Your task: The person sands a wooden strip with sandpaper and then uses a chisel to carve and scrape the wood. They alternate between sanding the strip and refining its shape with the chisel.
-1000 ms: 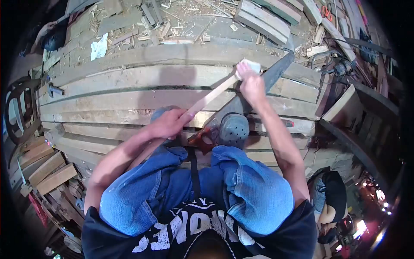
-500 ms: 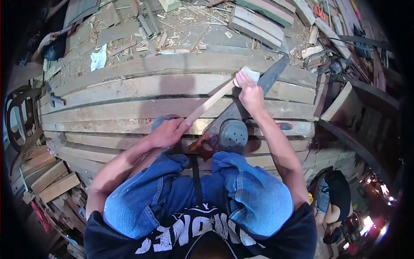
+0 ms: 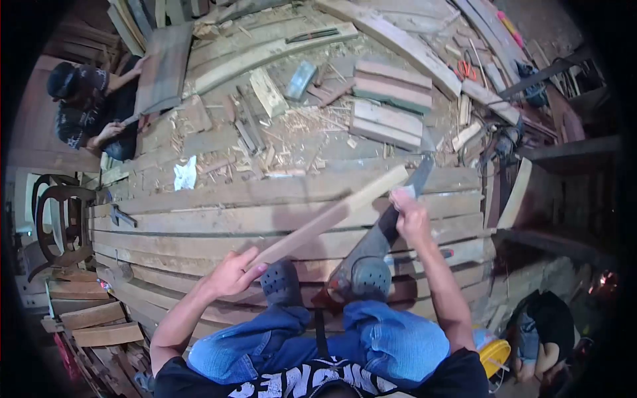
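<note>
My left hand (image 3: 233, 272) grips the lower end of a long pale wooden strip (image 3: 332, 215), which slants up to the right above the planks. Beside the strip's far end, my right hand (image 3: 413, 217) pinches a small pale pad (image 3: 403, 195), apart from the strip. A handsaw (image 3: 375, 244) lies slanted on the planks below, its orange handle between my shoes, partly under the right shoe (image 3: 371, 277).
At the upper left a co-worker (image 3: 83, 106) holds a tool by a wide board (image 3: 162, 66). Stacked wood blocks (image 3: 388, 124), a clamp (image 3: 122, 216), a chair frame (image 3: 56, 219) and a yellow container (image 3: 494, 358) surround the plank platform (image 3: 199, 223). Another person (image 3: 547, 325) sits lower right.
The view has tilted up, showing more of the far floor and the co-worker. My right hand with the pad has come off the strip, and the strip's far end is now exposed.
</note>
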Motion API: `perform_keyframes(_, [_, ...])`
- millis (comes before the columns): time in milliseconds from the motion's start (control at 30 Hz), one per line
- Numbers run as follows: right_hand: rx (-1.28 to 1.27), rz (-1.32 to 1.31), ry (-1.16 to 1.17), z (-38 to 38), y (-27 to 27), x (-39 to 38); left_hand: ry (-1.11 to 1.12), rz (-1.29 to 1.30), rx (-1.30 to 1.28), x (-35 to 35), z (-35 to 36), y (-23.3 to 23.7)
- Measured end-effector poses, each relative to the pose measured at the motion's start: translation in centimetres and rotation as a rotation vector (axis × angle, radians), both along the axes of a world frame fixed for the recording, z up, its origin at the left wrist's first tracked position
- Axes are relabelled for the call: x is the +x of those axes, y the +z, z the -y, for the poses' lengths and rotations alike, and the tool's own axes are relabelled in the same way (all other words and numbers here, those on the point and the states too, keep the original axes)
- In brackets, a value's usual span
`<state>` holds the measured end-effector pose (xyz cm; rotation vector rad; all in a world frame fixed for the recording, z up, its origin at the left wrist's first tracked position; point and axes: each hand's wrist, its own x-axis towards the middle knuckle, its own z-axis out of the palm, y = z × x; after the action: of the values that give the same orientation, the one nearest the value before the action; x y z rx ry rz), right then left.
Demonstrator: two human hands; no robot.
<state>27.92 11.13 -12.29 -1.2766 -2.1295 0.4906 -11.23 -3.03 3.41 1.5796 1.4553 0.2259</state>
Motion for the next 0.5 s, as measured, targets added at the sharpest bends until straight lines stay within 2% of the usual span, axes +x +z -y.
perform_keyframes(133, [0.117, -0.012, 0.229, 3.2, -1.8, -3.5, 0.136, 0.012, 0.279, -1.9, -0.3, 0.1])
perform_keyframes(200, [0.135, -0.001, 0.303, 3.5, -1.7, -5.4, 0.212, 0.008, 0.327, -2.2, -0.1, 0.6])
perform_keyframes(300, [0.097, 0.003, 0.356, 3.3, -2.7, -7.1, 0.146, -0.056, 0.521, -3.2, 0.3, 0.2])
perform_keyframes(400, [0.074, 0.075, 0.375, 3.2, -5.3, -7.5, 0.15, -0.018, 0.563, -2.5, 0.7, 0.2])
perform_keyframes(467, [-0.01, 0.211, 0.407, 3.6, -7.1, -7.3, 0.105, -0.086, 0.554, -2.9, 1.6, -0.8])
perform_keyframes(500, [0.04, 0.287, 0.436, 3.5, -7.4, -7.0, 0.085, -0.06, 0.576, -2.5, 1.6, -0.7])
